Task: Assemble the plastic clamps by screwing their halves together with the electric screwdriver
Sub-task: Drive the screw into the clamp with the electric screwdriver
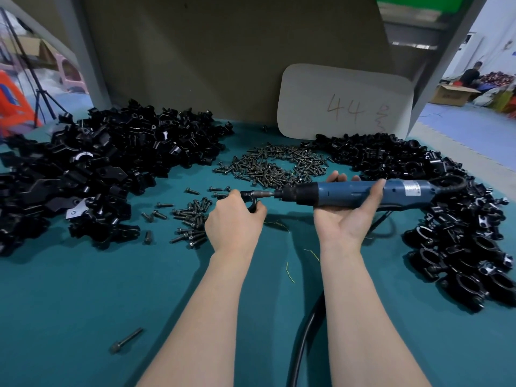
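My left hand [233, 219] grips a small black plastic clamp [251, 201] above the green table, mostly hidden by my fingers. My right hand [347, 212] holds the blue electric screwdriver [351, 192] level, fingers and thumb wrapped round its body. The screwdriver's bit [265, 194] points left and meets a screw at the clamp's top edge. Loose black clamp halves [92, 166] lie heaped at the left. A pile of dark screws [276, 166] sits behind my hands, and a smaller group of screws [192, 219] lies left of my left hand.
A heap of black assembled clamps [452, 216] runs down the right side. The screwdriver's black cable [304, 336] trails toward me between my arms. A grey card marked 44 [344, 103] leans on the back wall. One long bolt [125, 340] lies near the front left.
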The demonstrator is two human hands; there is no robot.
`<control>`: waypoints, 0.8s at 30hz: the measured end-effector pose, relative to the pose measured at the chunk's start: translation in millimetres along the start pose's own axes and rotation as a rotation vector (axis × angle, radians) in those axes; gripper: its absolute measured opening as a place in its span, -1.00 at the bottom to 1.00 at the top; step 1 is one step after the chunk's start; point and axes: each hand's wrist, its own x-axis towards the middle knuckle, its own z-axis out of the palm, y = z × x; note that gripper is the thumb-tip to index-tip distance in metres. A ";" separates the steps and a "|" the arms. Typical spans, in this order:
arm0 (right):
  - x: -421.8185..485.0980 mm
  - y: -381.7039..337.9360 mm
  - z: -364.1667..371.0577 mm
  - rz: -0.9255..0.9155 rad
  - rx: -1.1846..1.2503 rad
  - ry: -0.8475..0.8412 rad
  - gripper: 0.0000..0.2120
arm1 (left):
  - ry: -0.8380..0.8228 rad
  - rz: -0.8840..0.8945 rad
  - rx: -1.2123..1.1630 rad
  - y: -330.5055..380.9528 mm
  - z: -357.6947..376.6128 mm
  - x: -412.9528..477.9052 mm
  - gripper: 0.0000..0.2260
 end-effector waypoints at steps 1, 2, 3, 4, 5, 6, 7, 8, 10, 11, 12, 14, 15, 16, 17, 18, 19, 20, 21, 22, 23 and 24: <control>0.2 -2.0 1.2 0.002 -0.001 -0.029 -0.70 | -0.013 -0.005 -0.010 0.4 -0.3 0.0 -0.72; 0.5 -3.9 3.0 0.008 -0.006 -0.060 -0.70 | -0.021 -0.008 -0.024 1.0 -0.6 -0.2 -0.73; 0.4 -5.5 4.5 0.010 -0.008 -0.087 -0.70 | -0.025 -0.013 -0.039 1.5 -0.7 -0.4 -0.74; 0.4 -6.7 6.3 0.005 -0.009 -0.100 -0.70 | -0.023 -0.023 -0.055 1.5 -0.7 -0.2 -0.75; 0.3 -8.0 7.5 -0.008 -0.004 -0.099 -0.70 | -0.016 -0.039 -0.074 1.0 -1.0 0.2 -0.76; 0.7 -9.8 8.3 -0.027 0.008 -0.086 -0.70 | -0.006 -0.054 -0.095 -0.1 -1.5 0.4 -0.76; 1.2 -12.0 8.7 -0.046 0.028 -0.067 -0.70 | 0.003 -0.065 -0.126 -1.2 -2.0 0.6 -0.77; 1.7 -13.8 9.1 -0.059 0.050 -0.049 -0.68 | 0.005 -0.075 -0.183 -2.0 -2.6 0.9 -0.79; 2.7 -16.1 9.1 -0.060 0.060 -0.006 -0.59 | -0.014 -0.130 -0.457 -1.8 -5.3 3.3 -0.82; 3.4 -16.1 8.5 -0.049 0.049 0.019 -0.53 | -0.030 -0.182 -0.662 -0.5 -7.8 4.8 -0.85; 3.8 -15.3 7.6 -0.038 0.034 0.043 -0.47 | -0.048 -0.248 -0.876 1.0 -10.7 6.3 -0.88; 3.8 -11.6 6.6 -0.025 -0.005 0.066 -0.39 | -0.100 -0.398 -1.234 3.6 -16.0 9.1 -0.91; 3.3 -9.7 6.8 -0.021 -0.022 0.066 -0.39 | -0.122 -0.457 -1.352 3.8 -17.8 10.2 -0.91; 3.0 -7.8 7.6 -0.018 -0.032 0.063 -0.40 | -0.139 -0.496 -1.426 3.1 -18.2 11.4 -0.91; 2.5 -6.3 8.1 -0.018 -0.038 0.060 -0.41 | -0.151 -0.520 -1.465 2.6 -18.2 12.1 -0.89; 2.0 -4.6 8.7 -0.017 -0.043 0.055 -0.41 | -0.161 -0.528 -1.478 2.4 -18.1 12.1 -0.84; 1.9 -3.5 9.2 -0.017 -0.050 0.052 -0.40 | -0.167 -0.532 -1.476 2.6 -17.7 11.7 -0.76; 1.7 -2.5 10.0 -0.016 -0.060 0.052 -0.40 | -0.166 -0.537 -1.460 2.3 -16.7 11.9 -0.68; 1.7 -1.6 10.7 -0.016 -0.069 0.055 -0.39 | -0.164 -0.534 -1.437 2.1 -16.3 11.9 -0.66; 1.5 -0.7 11.4 -0.017 -0.074 0.056 -0.39 | -0.156 -0.517 -1.405 2.1 -15.6 12.3 -0.71; 1.2 -0.1 12.2 -0.019 -0.074 0.057 -0.40 | -0.147 -0.496 -1.372 1.9 -14.7 12.4 -0.80; 0.9 0.2 12.9 -0.023 -0.073 0.059 -0.41 | -0.136 -0.475 -1.334 1.9 -13.2 12.2 -0.88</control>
